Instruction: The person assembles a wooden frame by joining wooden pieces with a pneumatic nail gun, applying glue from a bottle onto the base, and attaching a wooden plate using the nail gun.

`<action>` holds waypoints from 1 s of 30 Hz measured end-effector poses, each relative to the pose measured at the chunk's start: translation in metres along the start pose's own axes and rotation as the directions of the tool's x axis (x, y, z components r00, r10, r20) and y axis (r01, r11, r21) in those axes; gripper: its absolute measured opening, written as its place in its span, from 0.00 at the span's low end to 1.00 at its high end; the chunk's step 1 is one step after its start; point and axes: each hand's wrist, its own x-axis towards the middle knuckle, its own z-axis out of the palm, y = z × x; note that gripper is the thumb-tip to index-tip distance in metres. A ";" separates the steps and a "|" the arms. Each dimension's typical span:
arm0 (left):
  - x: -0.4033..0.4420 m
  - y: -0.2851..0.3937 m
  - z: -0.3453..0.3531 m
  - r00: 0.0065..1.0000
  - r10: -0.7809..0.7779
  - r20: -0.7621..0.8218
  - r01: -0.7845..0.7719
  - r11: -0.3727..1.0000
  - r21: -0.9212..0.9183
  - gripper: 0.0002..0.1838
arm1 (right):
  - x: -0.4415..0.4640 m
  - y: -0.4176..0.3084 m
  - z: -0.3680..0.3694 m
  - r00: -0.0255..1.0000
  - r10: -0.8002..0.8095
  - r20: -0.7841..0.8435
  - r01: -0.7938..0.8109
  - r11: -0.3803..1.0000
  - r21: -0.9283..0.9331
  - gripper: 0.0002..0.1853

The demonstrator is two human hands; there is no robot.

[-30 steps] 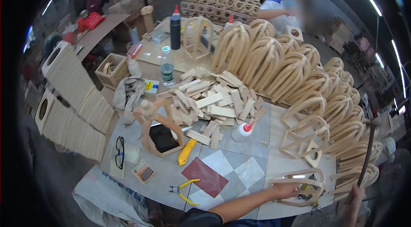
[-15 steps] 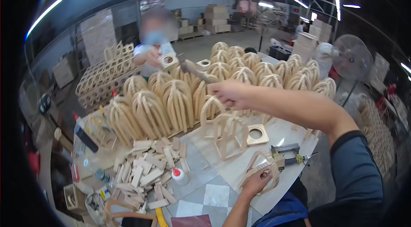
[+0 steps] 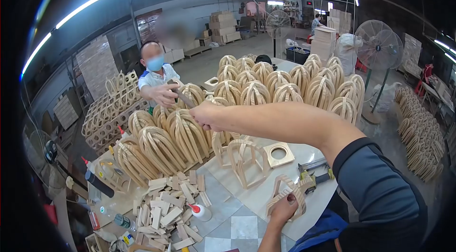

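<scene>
My right hand (image 3: 205, 115) is stretched far across the table, fingers wrapped round the end of a hammer handle. The hammer (image 3: 184, 99) points at a co-worker in a mask, whose hand (image 3: 165, 94) is at its dark head; whether that hand grips it I cannot tell. Down at the table's near side, my left hand (image 3: 285, 208) is closed on a small arched wooden frame (image 3: 299, 208). Just beyond it are a larger arched frame (image 3: 247, 176) and a square wooden plate with a round hole (image 3: 279, 161). A nail gun (image 3: 311, 178) lies beside the held frame.
Rows of arched wooden frames (image 3: 254, 93) fill the table's far side. Loose wooden blocks (image 3: 164, 211) are heaped at the left, with a red-capped glue bottle (image 3: 201, 212) next to them. Other bottles (image 3: 99, 183) stand at the left edge. A standing fan (image 3: 379, 45) is behind, right.
My right hand has carried the hammer left, toward the co-worker. The co-worker's hand has come to the hammer head, and the holed plate near it is no longer visible there. My view has shifted.
</scene>
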 end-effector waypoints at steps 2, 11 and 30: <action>0.001 0.000 0.002 1.000 -0.001 -0.017 0.001 1.000 0.017 0.23 | 0.011 -0.001 0.003 1.000 -0.016 -0.017 0.016 1.000 -0.005 0.10; 0.011 -0.015 0.011 1.000 -0.001 -0.027 0.002 0.999 0.039 0.21 | 0.013 -0.035 -0.002 0.989 -0.149 0.010 0.147 0.984 0.097 0.11; -0.009 -0.010 0.006 0.985 0.148 -0.092 -0.155 0.984 -0.083 0.07 | -0.272 0.330 -0.317 0.725 -0.679 -0.115 0.405 0.556 -0.726 0.09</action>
